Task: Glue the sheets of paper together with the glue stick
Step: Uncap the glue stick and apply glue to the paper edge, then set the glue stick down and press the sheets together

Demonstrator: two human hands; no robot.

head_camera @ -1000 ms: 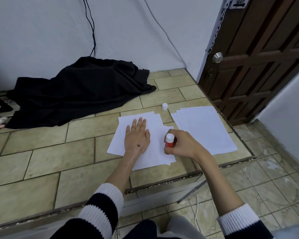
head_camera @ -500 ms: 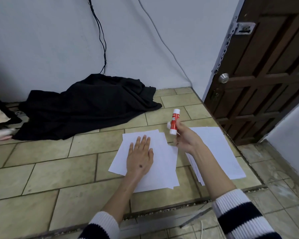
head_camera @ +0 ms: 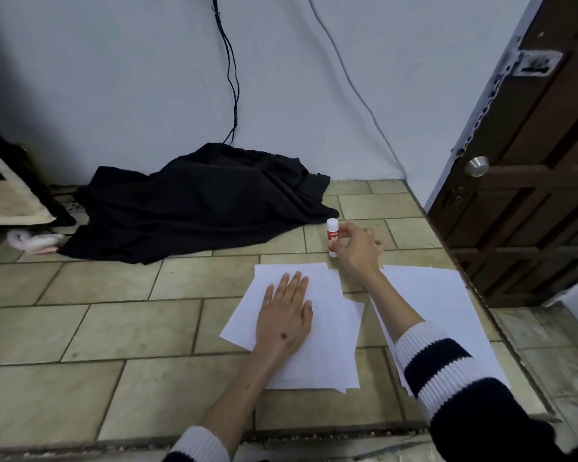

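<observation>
Head view: left hand (head_camera: 286,320) flat on sheets (head_camera: 327,348); right hand (head_camera: 357,250) pinches upright glue stick (head_camera: 332,236), beyond sheets.

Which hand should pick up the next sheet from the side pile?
Right. The right hand holds the glue stick just beyond the side pile; the left hand presses flat on the glued sheets.

The scene is lit softly and evenly, rather dim, and no hard shadows are cast on the tiled floor (head_camera: 114,328); only a faint shade is seen under the sheets of paper (head_camera: 317,328). The white wall (head_camera: 114,78) is darkened toward the upper left corner. Straight lines such as the door (head_camera: 531,161) edge are bent by wide-angle distortion, and the near sleeve (head_camera: 464,395) is slightly blurred.
</observation>
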